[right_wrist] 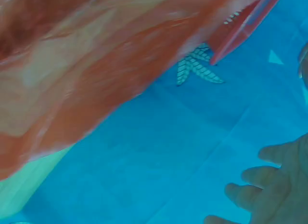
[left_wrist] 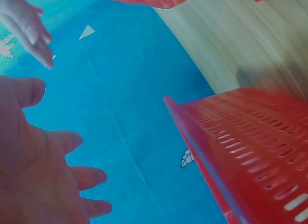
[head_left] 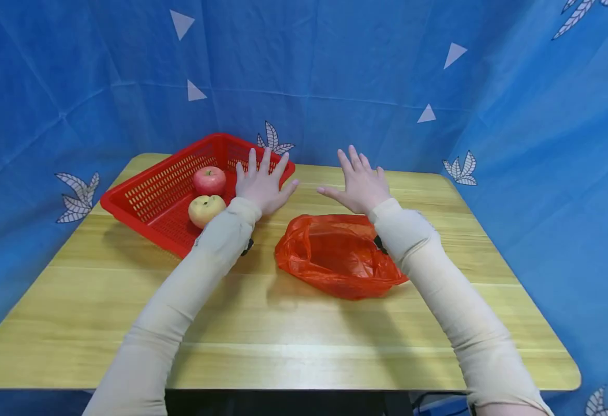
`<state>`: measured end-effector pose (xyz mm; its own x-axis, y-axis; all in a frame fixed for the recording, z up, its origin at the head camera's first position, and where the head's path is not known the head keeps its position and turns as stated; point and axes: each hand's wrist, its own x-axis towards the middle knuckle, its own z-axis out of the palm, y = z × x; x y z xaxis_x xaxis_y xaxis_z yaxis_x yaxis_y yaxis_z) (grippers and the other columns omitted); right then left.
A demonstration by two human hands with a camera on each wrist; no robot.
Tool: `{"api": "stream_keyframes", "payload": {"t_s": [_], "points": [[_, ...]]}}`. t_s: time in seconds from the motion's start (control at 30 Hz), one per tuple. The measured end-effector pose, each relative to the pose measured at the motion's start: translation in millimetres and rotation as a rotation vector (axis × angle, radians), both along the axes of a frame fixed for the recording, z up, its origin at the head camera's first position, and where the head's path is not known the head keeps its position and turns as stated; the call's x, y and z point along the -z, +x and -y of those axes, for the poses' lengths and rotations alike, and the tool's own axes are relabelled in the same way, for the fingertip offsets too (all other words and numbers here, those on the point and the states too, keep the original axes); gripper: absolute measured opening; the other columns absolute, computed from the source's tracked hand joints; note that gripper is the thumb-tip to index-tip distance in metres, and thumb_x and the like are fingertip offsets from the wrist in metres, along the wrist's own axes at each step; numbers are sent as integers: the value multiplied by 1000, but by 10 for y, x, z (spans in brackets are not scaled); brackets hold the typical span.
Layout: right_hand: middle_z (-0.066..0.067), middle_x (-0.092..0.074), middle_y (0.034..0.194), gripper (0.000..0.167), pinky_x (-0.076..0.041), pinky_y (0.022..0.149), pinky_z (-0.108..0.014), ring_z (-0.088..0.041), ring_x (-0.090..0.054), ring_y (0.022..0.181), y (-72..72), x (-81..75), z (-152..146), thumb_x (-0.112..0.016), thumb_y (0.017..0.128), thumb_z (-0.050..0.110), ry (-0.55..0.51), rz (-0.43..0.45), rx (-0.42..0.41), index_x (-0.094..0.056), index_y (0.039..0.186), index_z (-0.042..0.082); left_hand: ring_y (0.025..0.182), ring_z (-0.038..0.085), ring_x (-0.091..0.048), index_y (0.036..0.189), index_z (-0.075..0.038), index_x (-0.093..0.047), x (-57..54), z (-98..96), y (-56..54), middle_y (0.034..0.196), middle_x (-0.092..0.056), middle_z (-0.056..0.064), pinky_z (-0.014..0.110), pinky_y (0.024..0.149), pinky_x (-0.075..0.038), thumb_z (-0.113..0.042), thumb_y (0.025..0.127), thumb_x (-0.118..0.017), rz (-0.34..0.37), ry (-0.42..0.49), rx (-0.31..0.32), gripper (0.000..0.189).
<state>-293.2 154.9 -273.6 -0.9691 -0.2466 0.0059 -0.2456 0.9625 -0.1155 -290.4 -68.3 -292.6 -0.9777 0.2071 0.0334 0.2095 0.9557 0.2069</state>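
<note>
A red plastic basket (head_left: 160,192) with slotted walls stands at the left back of the table, holding a red apple (head_left: 209,180) and a pale yellow round fruit (head_left: 206,210). My left hand (head_left: 263,188) is raised near the basket's right end, fingers spread and nothing held. To its right, my right hand (head_left: 362,186) is also raised with fingers spread, beyond an open red plastic bag (head_left: 324,280). The bag lies with its mouth facing up, partly covered by my right forearm. In the left wrist view, the basket wall (left_wrist: 260,137) is to the right of my fingers.
The wooden table (head_left: 304,358) has rounded corners and a near edge close to the person. A blue curtain (head_left: 335,58) with white triangles and leaf prints hangs behind and at both sides. Dark cables (head_left: 439,396) show below the front edge.
</note>
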Motion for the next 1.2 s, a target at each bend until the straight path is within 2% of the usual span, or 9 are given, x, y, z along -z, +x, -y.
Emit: {"api": "stream_keyframes", "payload": {"t_s": [0.1,0.23,0.37,0.43,0.53,0.77,0.87,1.0,1.2], "points": [[-18,-3,174,99,-13,123,-71,-43,-9,160,26,62,-164,-49,99,67,-13,32,7,-6,168,11,160,44,7,168,-25,-10,20,30,9,175,0,15,66,126,-2,-55,105,-36,7,14,-3,75],[-22,-4,173,98,-12,120,-75,-45,-11,158,87,169,-448,-48,100,67,-36,131,25,-6,167,9,160,44,2,167,-21,-20,40,83,39,175,-6,17,66,126,-3,-53,105,-40,1,60,-15,73],[-29,-8,170,100,-22,119,-71,-52,-20,153,178,307,-756,-49,100,68,-44,237,24,-9,166,5,156,45,-22,163,-13,-32,0,173,57,171,-21,21,63,125,-22,-49,104,-48,-55,115,-26,71],[-32,-11,169,101,-26,119,-69,-55,-23,151,243,381,-888,-51,99,68,-60,290,17,-11,166,3,148,44,-37,160,-10,-35,-47,243,52,166,-30,22,62,118,-36,-49,102,-53,-86,144,-37,72],[-33,-19,167,103,-29,118,-69,-56,-28,148,337,482,-1030,-57,97,66,-93,355,-6,-15,164,0,136,43,-49,157,-7,-38,-135,385,33,158,-39,23,59,108,-48,-50,98,-59,-129,196,-70,76],[-35,-30,162,106,-32,116,-70,-57,-34,145,398,643,-1181,-61,94,65,-106,433,-42,-18,163,-3,138,43,-46,158,-8,-36,-274,824,-44,156,-41,23,61,110,-45,-55,93,-66,-201,336,-197,86],[-36,-30,161,106,-31,116,-70,-57,-34,145,393,683,-1196,-61,94,66,-109,431,-53,-19,163,-3,141,43,-43,159,-9,-33,-236,1036,-76,158,-38,23,63,111,-43,-55,91,-68,-210,393,-216,89],[-36,-31,161,105,-31,116,-70,-57,-35,145,387,710,-1211,-60,95,66,-121,431,-58,-19,162,-4,141,42,-43,158,-8,-35,-104,1306,-108,157,-41,21,63,111,-43,-55,91,-70,-218,494,-202,89],[-36,-30,161,104,-31,116,-70,-58,-34,145,372,722,-1262,-58,96,66,-117,429,-56,-19,162,-5,135,40,-48,152,-6,-42,40,1516,-189,151,-49,20,59,112,-44,-51,96,-68,-305,747,-211,76]]}}
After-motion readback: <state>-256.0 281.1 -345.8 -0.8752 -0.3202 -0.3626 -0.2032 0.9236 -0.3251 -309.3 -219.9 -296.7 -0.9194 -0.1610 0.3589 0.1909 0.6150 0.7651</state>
